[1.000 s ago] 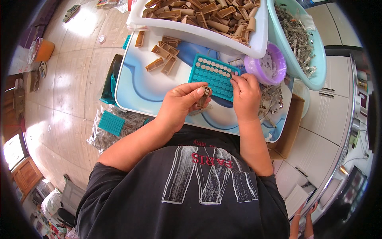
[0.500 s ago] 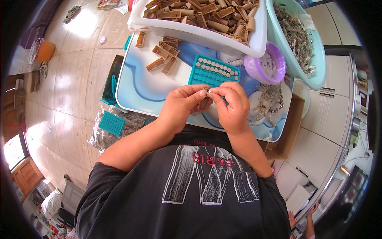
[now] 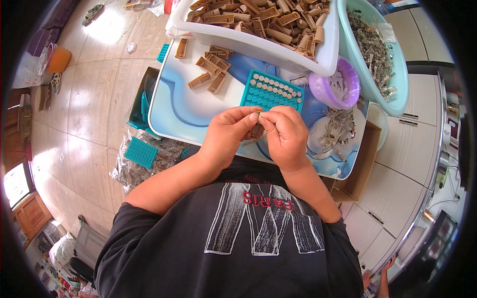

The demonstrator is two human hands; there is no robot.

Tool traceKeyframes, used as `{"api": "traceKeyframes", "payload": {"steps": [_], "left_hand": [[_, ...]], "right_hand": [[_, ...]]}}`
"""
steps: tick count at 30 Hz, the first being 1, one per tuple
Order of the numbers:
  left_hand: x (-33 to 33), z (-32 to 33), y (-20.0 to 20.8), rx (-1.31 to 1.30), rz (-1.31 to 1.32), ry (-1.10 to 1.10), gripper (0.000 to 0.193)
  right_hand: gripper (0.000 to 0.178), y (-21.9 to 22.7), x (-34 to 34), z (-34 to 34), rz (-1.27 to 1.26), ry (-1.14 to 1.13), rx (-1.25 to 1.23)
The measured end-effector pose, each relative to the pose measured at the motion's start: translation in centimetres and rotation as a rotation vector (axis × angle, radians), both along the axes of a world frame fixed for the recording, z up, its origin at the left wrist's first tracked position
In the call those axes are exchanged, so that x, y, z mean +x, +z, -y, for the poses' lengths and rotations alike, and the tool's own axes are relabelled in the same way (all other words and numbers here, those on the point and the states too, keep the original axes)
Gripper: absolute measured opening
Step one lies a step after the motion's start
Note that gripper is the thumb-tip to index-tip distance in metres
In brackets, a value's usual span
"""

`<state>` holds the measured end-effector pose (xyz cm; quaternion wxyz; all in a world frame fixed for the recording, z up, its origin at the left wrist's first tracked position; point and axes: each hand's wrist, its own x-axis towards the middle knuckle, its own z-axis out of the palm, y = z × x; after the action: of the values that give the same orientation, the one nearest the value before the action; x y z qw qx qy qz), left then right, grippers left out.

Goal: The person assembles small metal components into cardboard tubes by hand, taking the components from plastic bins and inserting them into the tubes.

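Close to my chest, over the table's near edge, my left hand (image 3: pixel 226 133) is closed around a small brown plastic casing (image 3: pixel 256 132), its thumb at the upper end. My right hand (image 3: pixel 287 138) pinches at that same end. Whatever tiny part lies between the fingertips is mostly hidden. Just beyond the hands sits a teal tray (image 3: pixel 264 99) of round pockets, with pale round pieces (image 3: pixel 268 80) in its far rows. Several similar brown casings (image 3: pixel 217 64) lie loose on the blue and white table (image 3: pixel 174 99).
A white bin (image 3: pixel 258 45) heaped with brown casings stands at the table's far side. To the right are a purple bowl (image 3: pixel 320 92), tangled metallic strips (image 3: pixel 336 133), an aqua basin (image 3: pixel 358 82) and a cardboard box (image 3: pixel 366 155). Another teal tray (image 3: pixel 141 152) rests on a plastic bag at left.
Both hands stay together at the casing, the right fingers now closer over its end. A pale bit visible at the fingertips before is now mostly covered. The view has shifted slightly.
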<state>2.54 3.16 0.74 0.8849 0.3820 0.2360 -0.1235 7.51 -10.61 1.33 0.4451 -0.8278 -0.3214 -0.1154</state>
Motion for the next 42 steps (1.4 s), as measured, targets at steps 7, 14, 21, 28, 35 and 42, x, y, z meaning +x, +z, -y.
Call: {"api": "traceKeyframes", "payload": {"steps": [7, 14, 21, 28, 35, 42], "left_hand": [[-0.2, -2.2, -0.1, 0.002, 0.03, 0.096, 0.024], [-1.3, -4.9, 0.4, 0.03, 0.011, 0.167, 0.021], [-1.3, -6.8, 2.8, 0.16, 0.133, 0.342, 0.024], [-1.3, -6.8, 3.3, 0.12, 0.18, 0.322, 0.024], [-0.4, -4.2, 3.0, 0.02, 0.081, 0.098, 0.027], [0.8, -1.4, 2.6, -0.042, 0.019, -0.044, 0.025]], "right_hand": [[0.02, 0.3, -0.1, -1.7, 0.042, 0.127, -0.082], [0.024, 0.4, 4.0, -5.0, 0.128, 0.17, -0.115], [0.024, -1.4, 4.2, -8.4, 0.177, 0.2, -0.427], [0.012, 0.0, 2.7, -5.5, 0.17, 0.152, -0.115], [0.015, -0.8, -1.6, 5.6, -0.583, -0.207, 0.278], [0.016, -2.8, -2.6, 8.3, -0.573, -0.404, -0.019]]}}
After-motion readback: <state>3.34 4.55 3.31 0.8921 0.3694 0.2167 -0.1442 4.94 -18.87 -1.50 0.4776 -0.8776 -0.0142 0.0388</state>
